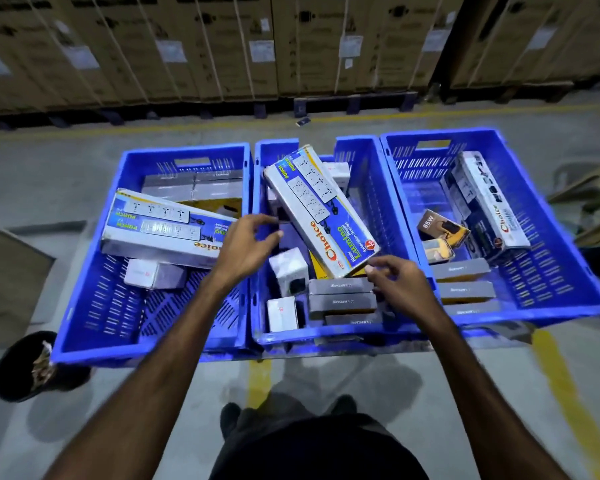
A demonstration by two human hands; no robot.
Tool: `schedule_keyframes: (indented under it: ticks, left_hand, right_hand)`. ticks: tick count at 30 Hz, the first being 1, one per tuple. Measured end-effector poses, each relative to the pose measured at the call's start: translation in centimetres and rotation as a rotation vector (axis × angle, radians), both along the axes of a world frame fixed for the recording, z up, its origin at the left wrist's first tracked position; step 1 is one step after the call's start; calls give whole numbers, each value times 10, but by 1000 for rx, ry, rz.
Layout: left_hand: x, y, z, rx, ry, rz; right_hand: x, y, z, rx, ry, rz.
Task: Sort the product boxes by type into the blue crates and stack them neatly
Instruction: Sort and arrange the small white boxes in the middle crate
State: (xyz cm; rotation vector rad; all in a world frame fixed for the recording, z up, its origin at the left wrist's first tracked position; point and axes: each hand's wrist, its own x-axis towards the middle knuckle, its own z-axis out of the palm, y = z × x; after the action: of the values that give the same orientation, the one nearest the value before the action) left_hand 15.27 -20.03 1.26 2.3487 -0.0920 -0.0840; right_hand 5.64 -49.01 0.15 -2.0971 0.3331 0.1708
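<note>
Three blue crates are sitting side by side on the floor: the left crate (pixel 94 289), the middle crate (pixel 378 188) and the right crate (pixel 551 271). A long Choice extension-socket box (pixel 321 209) is lying tilted across the middle crate, leaning on smaller boxes. A second such box (pixel 160 230) is lying in the left crate, and a third (pixel 492 199) is leaning along the right crate's far side. Grey Lapcare boxes (pixel 342 296) are lying stacked near the middle crate's front. The left hand (pixel 248 242) is hovering over the wall between the left and middle crates, fingers loosely spread, gripping nothing. The right hand (pixel 397 280) is hovering by the tilted box's near end, fingers relaxed, holding nothing.
</note>
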Motion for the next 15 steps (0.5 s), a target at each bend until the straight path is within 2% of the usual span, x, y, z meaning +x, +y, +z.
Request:
schedule_keyframes:
  ticks: [4,9,15]
  left_hand:
    - [-33,-2,-18,-44,1,-14]
    - [-64,-4,-31,-39,-92,-4]
    - [-90,-2,-47,-4,-169,-22]
  right_hand:
    - [-2,4,-8,-28,-11,37]
    - [7,10,-8,-36,43,110]
    - [78,2,-8,-148,117,226]
